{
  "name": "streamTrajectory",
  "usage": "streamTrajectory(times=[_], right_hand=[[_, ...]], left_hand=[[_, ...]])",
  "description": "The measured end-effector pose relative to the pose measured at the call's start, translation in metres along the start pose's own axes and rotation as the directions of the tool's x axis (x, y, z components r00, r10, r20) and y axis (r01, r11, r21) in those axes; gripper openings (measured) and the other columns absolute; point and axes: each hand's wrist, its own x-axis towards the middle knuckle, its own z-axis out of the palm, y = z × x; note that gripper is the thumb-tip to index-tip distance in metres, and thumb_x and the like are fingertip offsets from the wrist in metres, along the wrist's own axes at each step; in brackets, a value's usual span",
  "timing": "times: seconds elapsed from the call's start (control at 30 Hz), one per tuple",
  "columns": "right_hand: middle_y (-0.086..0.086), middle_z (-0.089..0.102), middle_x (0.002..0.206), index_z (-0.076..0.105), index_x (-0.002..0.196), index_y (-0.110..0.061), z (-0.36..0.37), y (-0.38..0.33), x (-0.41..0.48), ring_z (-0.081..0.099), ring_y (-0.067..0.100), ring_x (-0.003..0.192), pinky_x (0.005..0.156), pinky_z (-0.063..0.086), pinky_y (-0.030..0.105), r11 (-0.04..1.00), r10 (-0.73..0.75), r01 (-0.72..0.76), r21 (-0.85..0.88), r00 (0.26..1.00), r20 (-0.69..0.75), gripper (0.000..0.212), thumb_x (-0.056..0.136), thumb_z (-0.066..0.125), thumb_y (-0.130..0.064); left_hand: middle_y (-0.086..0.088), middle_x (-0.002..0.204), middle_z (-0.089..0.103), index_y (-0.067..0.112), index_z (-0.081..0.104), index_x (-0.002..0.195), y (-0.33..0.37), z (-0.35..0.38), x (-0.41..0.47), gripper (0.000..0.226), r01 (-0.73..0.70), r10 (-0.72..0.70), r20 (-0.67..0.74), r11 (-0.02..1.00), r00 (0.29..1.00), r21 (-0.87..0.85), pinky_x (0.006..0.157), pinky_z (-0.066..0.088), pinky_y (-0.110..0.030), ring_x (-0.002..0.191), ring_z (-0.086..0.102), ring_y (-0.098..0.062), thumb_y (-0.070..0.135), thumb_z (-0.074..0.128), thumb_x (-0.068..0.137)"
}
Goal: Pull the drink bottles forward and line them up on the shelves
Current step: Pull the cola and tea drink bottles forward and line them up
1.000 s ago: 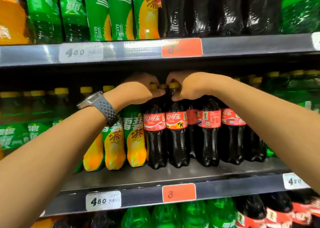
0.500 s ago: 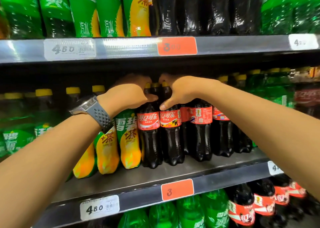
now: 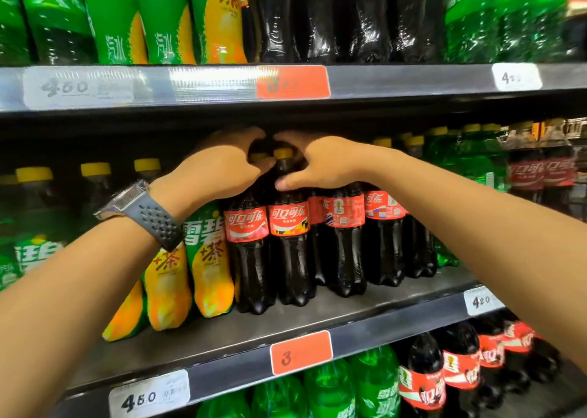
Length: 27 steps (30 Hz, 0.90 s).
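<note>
Yellow-capped cola bottles [image 3: 287, 258] stand upright on middle shelf [image 3: 317, 319], back from its front edge. Left hand [image 3: 222, 169], right hand [image 3: 320, 166]: fingers curled round adjacent necks, reaching over caps. Pull likely straight toward the body; hands equally near.

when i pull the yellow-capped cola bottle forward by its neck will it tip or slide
Likely heavy for its size: the cola bottle looks full of dark liquid. Tall, narrow and gripped high by the right hand, it may tip before sliding. Its lobed base should probably glide on the smooth shelf if pulled slowly.
</note>
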Motion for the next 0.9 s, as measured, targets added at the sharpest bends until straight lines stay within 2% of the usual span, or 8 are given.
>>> streamTrajectory(times=[0.07, 0.2, 0.33, 0.43, 0.53, 0.67, 0.8, 0.9], right_hand=[[-0.002, 0.055, 0.133, 0.043, 0.138, -0.025, -0.009, 0.014, -0.008, 0.053, 0.016, 0.118, 0.097, 0.043, 0.028, 0.991, -0.022, 0.043, 0.126, 0.987, -0.16, 0.063, 0.084, 0.063, -0.05], [-0.005, 0.064, 0.117, 0.059, 0.117, -0.033, -0.029, 0.053, -0.021, 0.058, 0.018, 0.104, 0.091, 0.047, 0.033, 0.999, 0.018, -0.007, 0.041, 0.963, -0.269, 0.027, 0.091, 0.055, -0.039], [0.003, 0.06, 0.122, 0.053, 0.123, -0.028, -0.038, 0.095, -0.025, 0.057, 0.027, 0.105, 0.088, 0.048, 0.035, 0.974, 0.119, -0.141, -0.177, 0.984, -0.13, 0.036, 0.092, 0.048, -0.046], [0.005, 0.053, 0.132, 0.048, 0.13, -0.027, -0.045, 0.116, -0.029, 0.053, 0.028, 0.114, 0.086, 0.043, 0.031, 0.96, 0.083, -0.096, -0.263, 0.995, -0.058, 0.044, 0.091, 0.049, -0.048], [0.005, 0.058, 0.124, 0.052, 0.125, -0.028, -0.052, 0.129, -0.033, 0.055, 0.028, 0.108, 0.09, 0.046, 0.035, 0.955, 0.007, 0.01, -0.296, 0.998, 0.056, 0.037, 0.092, 0.05, -0.044], [0.004, 0.062, 0.113, 0.055, 0.12, -0.029, -0.055, 0.141, -0.03, 0.059, 0.026, 0.099, 0.088, 0.049, 0.039, 0.96, -0.08, 0.108, -0.26, 0.99, 0.117, 0.03, 0.092, 0.053, -0.039], [-0.009, 0.054, 0.101, 0.054, 0.121, -0.028, -0.055, 0.148, -0.023, 0.052, 0.015, 0.088, 0.073, 0.041, 0.025, 0.964, -0.199, 0.22, -0.148, 0.969, 0.143, 0.029, 0.092, 0.058, -0.028], [-0.007, 0.06, 0.104, 0.055, 0.116, -0.033, -0.054, 0.154, -0.023, 0.061, 0.023, 0.091, 0.081, 0.053, 0.044, 0.977, -0.214, 0.213, 0.025, 0.965, 0.152, 0.027, 0.09, 0.061, -0.027]], left_hand=[[-0.001, 0.135, 0.054, 0.031, 0.047, 0.133, 0.016, 0.002, 0.003, 0.048, -0.065, 0.062, -0.049, 0.996, 0.997, -0.064, 0.09, 0.04, -0.028, 0.118, 0.052, -0.024, 0.048, 0.055, 0.088], [0.002, 0.135, 0.055, 0.03, 0.045, 0.136, 0.055, 0.012, 0.016, 0.052, -0.115, 0.113, -0.038, 0.99, 0.993, -0.077, 0.084, 0.034, -0.022, 0.119, 0.052, -0.021, 0.051, 0.052, 0.089], [0.004, 0.135, 0.056, 0.031, 0.045, 0.137, 0.09, 0.023, 0.032, 0.058, -0.097, 0.098, 0.004, 0.991, 0.995, -0.095, 0.09, 0.037, -0.023, 0.119, 0.053, -0.019, 0.058, 0.051, 0.086], [0.003, 0.122, 0.062, 0.033, 0.056, 0.125, 0.108, 0.025, 0.047, 0.038, -0.059, 0.062, 0.115, 0.998, 0.991, -0.033, 0.084, 0.042, -0.025, 0.105, 0.057, -0.02, 0.045, 0.054, 0.089], [0.002, 0.116, 0.063, 0.03, 0.062, 0.118, 0.117, 0.026, 0.056, 0.028, -0.054, 0.049, 0.201, 0.998, 0.978, 0.017, 0.079, 0.039, -0.023, 0.101, 0.057, -0.02, 0.028, 0.055, 0.091], [-0.005, 0.104, 0.068, 0.02, 0.067, 0.109, 0.123, 0.027, 0.064, 0.021, -0.072, 0.054, 0.23, 0.995, 0.972, 0.072, 0.083, 0.049, -0.032, 0.093, 0.06, -0.025, 0.028, 0.059, 0.091], [-0.005, 0.094, 0.065, 0.021, 0.067, 0.096, 0.129, 0.034, 0.072, 0.032, -0.015, -0.026, 0.183, 0.976, 0.983, 0.217, 0.074, 0.047, -0.032, 0.086, 0.058, -0.026, 0.051, 0.06, 0.086], [-0.002, 0.081, 0.059, 0.021, 0.065, 0.088, 0.131, 0.035, 0.072, 0.042, -0.026, -0.016, 0.15, 0.962, 0.989, 0.271, 0.064, 0.039, -0.029, 0.075, 0.053, -0.023, 0.061, 0.054, 0.083]])
